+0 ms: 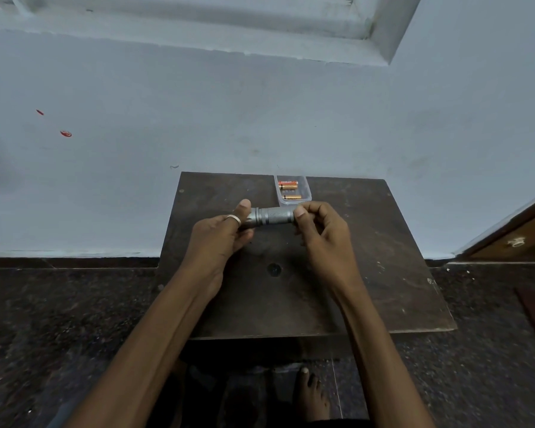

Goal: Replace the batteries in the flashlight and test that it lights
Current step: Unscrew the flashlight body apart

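Observation:
A short grey metal flashlight (271,215) with a knurled body lies level between both hands, above the dark wooden board (383,257). My left hand (220,236), a ring on one finger, grips its left end, thumb along the top. My right hand (322,230) pinches the right end with thumb and fingertips, hiding the end cap. Just behind the flashlight stands a small clear plastic tray (306,188) holding three orange-and-gold batteries (288,186).
The board sits on a dark speckled stone floor (59,319), pushed against a pale blue wall (260,118). A wooden door edge (513,239) shows at the right. My bare foot (311,393) is below the board's near edge.

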Demonstrator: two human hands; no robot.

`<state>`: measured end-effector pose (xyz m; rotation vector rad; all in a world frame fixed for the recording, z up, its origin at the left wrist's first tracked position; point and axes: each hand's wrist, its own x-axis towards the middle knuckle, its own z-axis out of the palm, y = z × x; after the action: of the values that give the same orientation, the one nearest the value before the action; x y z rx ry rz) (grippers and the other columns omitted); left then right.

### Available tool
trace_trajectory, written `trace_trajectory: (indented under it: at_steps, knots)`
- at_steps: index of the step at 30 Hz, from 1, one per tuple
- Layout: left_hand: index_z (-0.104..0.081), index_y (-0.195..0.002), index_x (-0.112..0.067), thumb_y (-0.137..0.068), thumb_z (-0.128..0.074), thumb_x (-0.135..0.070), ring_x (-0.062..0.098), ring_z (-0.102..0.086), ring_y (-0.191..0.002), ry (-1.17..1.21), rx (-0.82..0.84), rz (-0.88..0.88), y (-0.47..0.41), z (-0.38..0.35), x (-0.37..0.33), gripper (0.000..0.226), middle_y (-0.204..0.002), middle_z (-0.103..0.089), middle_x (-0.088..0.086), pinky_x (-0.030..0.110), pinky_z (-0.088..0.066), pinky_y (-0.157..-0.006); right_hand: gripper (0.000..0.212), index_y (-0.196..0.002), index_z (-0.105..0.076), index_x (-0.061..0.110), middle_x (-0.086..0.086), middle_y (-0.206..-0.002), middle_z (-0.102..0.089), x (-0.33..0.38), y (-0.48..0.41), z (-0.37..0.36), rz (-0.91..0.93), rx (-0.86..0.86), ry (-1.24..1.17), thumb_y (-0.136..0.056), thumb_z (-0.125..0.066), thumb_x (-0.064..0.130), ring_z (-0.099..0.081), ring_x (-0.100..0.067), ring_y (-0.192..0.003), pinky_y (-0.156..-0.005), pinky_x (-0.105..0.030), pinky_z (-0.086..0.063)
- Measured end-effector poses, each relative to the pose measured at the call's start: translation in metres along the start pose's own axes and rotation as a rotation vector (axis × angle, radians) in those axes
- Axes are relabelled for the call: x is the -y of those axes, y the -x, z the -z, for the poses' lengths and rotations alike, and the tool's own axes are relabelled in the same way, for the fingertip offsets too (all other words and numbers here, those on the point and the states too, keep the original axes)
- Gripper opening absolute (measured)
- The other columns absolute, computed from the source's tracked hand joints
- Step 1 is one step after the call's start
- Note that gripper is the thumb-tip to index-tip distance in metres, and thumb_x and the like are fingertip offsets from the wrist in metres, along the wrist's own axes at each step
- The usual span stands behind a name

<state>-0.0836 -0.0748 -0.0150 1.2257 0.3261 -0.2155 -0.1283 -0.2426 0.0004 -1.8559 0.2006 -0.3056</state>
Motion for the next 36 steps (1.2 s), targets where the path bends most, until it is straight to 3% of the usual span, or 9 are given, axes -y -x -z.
trace_trajectory:
  at_steps: [3,7,11,15,22,26,30,32,36]
  knots:
    - [-0.081,-0.067,-0.017,-0.081,-0.079,-0.035,0.01,-0.073,-0.079,0.021,-0.012,0.017,0.001,0.0,-0.001,0.023,-0.074,-0.077,-0.002,0.018,-0.057,-0.068,0.02,-0.119,-0.065,0.01,0.001,-0.105,-0.072,0.002,-0.003,0.007,0.012,0.075,-0.061,-0.099,-0.059,0.008,-0.064,0.005,-0.087,-0.08,-0.019,-0.055]
    - [-0.08,-0.066,-0.013,-0.082,-0.079,-0.033,0.012,-0.072,-0.079,0.034,-0.041,0.036,0.002,-0.001,-0.002,0.026,-0.075,-0.076,0.0,0.018,-0.057,-0.067,0.029,-0.122,-0.066,0.006,-0.002,-0.111,-0.072,0.002,-0.005,0.011,0.027,0.123,-0.125,-0.095,-0.06,-0.003,-0.066,0.005,-0.089,-0.082,-0.02,-0.056]
    - [-0.081,-0.066,-0.023,-0.084,-0.076,-0.035,0.006,-0.072,-0.077,-0.003,0.007,0.005,0.005,-0.002,-0.002,0.023,-0.073,-0.076,-0.006,0.018,-0.057,-0.07,0.018,-0.106,-0.074,0.014,0.001,-0.091,-0.074,-0.001,-0.007,0.012,-0.09,0.059,-0.198,-0.099,-0.063,0.027,-0.069,-0.007,-0.085,-0.069,-0.023,-0.057]
    - [-0.081,-0.066,-0.026,-0.086,-0.075,-0.035,0.004,-0.072,-0.077,-0.029,0.037,-0.01,0.007,-0.003,-0.002,0.023,-0.073,-0.076,-0.009,0.018,-0.057,-0.072,0.044,-0.072,-0.071,0.012,-0.003,-0.066,-0.07,-0.005,-0.006,0.012,-0.11,-0.031,0.017,-0.097,-0.06,0.046,-0.064,-0.008,-0.06,-0.058,-0.027,-0.055]
    - [-0.082,-0.069,-0.024,-0.084,-0.076,-0.037,0.007,-0.072,-0.079,-0.028,0.022,0.009,0.006,-0.002,-0.002,0.02,-0.077,-0.077,-0.006,0.019,-0.057,-0.072,0.012,-0.103,-0.073,0.01,-0.01,-0.088,-0.073,0.001,-0.007,0.02,-0.121,0.099,-0.123,-0.098,-0.063,0.015,-0.065,-0.005,-0.077,-0.069,-0.022,-0.056]
    - [-0.082,-0.071,-0.024,-0.082,-0.077,-0.039,0.005,-0.073,-0.077,-0.028,0.013,0.014,0.005,-0.001,-0.003,0.019,-0.077,-0.077,-0.006,0.019,-0.057,-0.072,0.026,-0.109,-0.07,0.012,0.008,-0.087,-0.073,0.003,-0.008,0.023,-0.108,0.142,-0.197,-0.093,-0.062,-0.005,-0.067,0.001,-0.079,-0.08,-0.024,-0.06]
    - [-0.082,-0.071,-0.021,-0.083,-0.077,-0.036,0.006,-0.072,-0.077,-0.028,0.022,0.006,0.005,-0.002,-0.001,0.02,-0.076,-0.077,-0.006,0.019,-0.057,-0.071,0.012,-0.103,-0.074,0.015,-0.004,-0.092,-0.076,0.005,-0.006,0.019,-0.135,0.113,-0.209,-0.098,-0.063,0.017,-0.068,-0.004,-0.08,-0.069,-0.022,-0.059]
    - [-0.082,-0.071,-0.024,-0.084,-0.076,-0.036,0.005,-0.072,-0.077,-0.031,0.037,0.0,0.007,-0.003,0.0,0.018,-0.076,-0.077,-0.007,0.018,-0.057,-0.071,0.025,-0.096,-0.075,0.01,-0.014,-0.088,-0.074,0.003,-0.006,0.017,-0.151,0.076,-0.109,-0.1,-0.061,0.031,-0.066,-0.01,-0.072,-0.063,-0.024,-0.056]
    - [-0.082,-0.072,-0.023,-0.084,-0.076,-0.036,0.005,-0.072,-0.078,-0.039,0.043,0.003,0.007,-0.004,0.0,0.018,-0.078,-0.078,-0.006,0.018,-0.057,-0.071,0.031,-0.092,-0.074,0.002,-0.011,-0.076,-0.069,0.001,-0.007,0.016,-0.14,0.059,-0.048,-0.1,-0.061,0.029,-0.062,-0.01,-0.065,-0.064,-0.027,-0.055]
